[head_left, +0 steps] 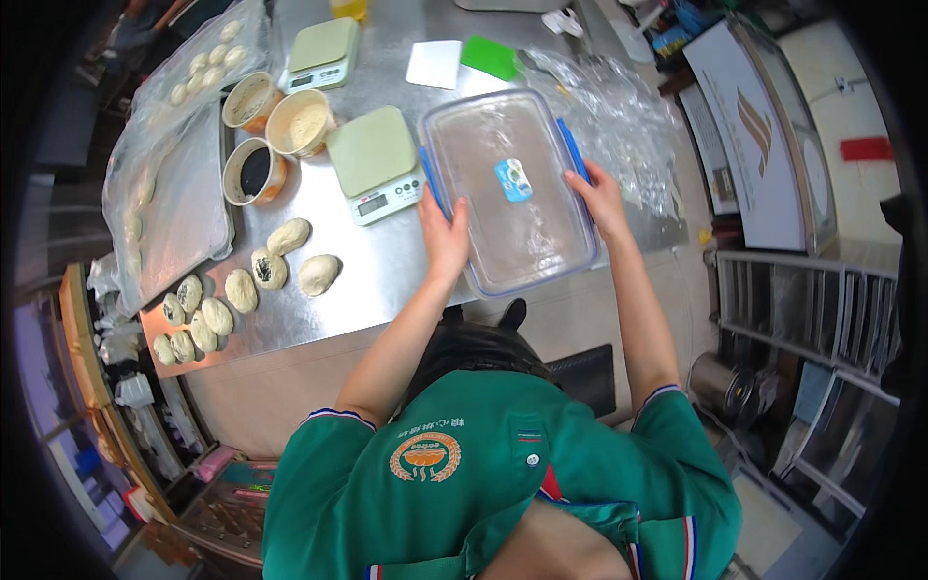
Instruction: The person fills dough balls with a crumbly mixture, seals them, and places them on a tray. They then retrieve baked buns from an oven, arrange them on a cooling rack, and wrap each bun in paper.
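Note:
Between my two hands is a clear rectangular plastic food container (512, 242) with a blue-edged lid, blue side clips and a small blue label. My left hand (446, 235) grips its left side by the clip, thumb on the lid's edge. On the opposite side my right hand (601, 198) holds the rim just below the right clip. The container sits at the table's front edge, its near end reaching past it. What is inside cannot be made out. Left of my left hand lies a group of dough pieces (318, 275), some showing a dark filling.
A pale green kitchen scale (372, 155) stands left of the container, a second scale (322, 48) behind it. Three tubs, one with dark paste (255, 171), stand beside a plastic-covered metal tray (184, 208). Crumpled clear plastic (619, 126) and a green scraper (490, 58) lie beyond.

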A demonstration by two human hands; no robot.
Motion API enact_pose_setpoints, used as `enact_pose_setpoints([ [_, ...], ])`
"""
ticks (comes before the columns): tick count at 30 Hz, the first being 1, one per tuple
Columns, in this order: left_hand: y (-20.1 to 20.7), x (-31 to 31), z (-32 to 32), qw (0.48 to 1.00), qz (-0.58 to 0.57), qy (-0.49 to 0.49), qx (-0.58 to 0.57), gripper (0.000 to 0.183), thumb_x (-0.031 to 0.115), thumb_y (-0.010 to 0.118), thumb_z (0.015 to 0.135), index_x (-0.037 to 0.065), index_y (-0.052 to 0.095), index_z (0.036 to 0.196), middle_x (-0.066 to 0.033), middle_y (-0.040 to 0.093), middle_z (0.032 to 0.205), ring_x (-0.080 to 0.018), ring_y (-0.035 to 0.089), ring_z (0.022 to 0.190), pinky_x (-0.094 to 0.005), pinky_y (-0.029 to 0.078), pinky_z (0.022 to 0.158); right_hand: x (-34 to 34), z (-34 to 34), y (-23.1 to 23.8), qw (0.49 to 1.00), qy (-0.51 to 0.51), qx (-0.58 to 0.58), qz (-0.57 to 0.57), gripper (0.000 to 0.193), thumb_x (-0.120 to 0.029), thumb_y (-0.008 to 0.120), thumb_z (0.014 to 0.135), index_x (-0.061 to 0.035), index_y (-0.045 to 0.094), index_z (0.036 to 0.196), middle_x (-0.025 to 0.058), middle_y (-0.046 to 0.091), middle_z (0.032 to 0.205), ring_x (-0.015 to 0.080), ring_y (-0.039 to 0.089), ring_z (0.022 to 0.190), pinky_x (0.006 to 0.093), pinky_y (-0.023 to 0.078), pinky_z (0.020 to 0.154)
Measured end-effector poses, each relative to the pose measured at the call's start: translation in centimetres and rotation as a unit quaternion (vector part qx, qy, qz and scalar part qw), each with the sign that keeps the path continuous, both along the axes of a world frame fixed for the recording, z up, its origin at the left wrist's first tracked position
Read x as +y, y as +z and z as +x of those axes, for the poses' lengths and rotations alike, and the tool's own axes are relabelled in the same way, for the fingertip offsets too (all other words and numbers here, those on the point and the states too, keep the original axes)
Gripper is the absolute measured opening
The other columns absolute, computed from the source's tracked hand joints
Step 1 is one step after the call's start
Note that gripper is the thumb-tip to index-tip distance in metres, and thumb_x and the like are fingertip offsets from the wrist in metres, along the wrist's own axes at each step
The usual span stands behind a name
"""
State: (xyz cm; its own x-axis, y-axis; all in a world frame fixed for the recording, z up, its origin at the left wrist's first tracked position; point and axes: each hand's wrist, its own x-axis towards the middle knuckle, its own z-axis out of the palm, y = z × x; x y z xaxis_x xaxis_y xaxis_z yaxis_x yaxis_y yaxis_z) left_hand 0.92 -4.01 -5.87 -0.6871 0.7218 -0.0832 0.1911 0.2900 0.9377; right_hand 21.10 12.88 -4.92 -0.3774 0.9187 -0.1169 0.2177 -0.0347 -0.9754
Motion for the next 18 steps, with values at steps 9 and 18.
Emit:
enact_pose_setpoints([
  [9, -0.9, -2.5, 3.0, 0.995, 0.036, -0.082, 0.036, 0.057, 0.014, 0.048, 0.097, -0.006, 0.024, 0.145, -0.026, 0.037, 0.137, -0.0357, 0.039, 0.128, -0.0401, 0.031, 0.109, -4.6, 3.0, 0.6, 0.984, -0.011, -0.121, 0.132, 0.05, -0.019, 0.068, 0.085, -0.0009, 0.054, 0.129, 0.0117, 0.063, 0.117, 0.0226, 0.06, 0.106, 0.0321, 0.046, 0.092],
  [18, 1.1, -5.2, 7.7, 0.97, 0.005, -0.242, 0.008, 0.057, 0.005, 0.047, 0.095, -0.005, 0.024, 0.146, -0.0171, 0.039, 0.138, -0.0261, 0.042, 0.126, -0.0357, 0.032, 0.107, -18.5, 13.7, -3.3, 0.929, -0.108, 0.242, -0.259, 0.095, -0.028, 0.078, 0.08, 0.0, 0.02, 0.15, 0.0192, 0.04, 0.143, 0.0281, 0.041, 0.132, 0.0369, 0.035, 0.108],
])
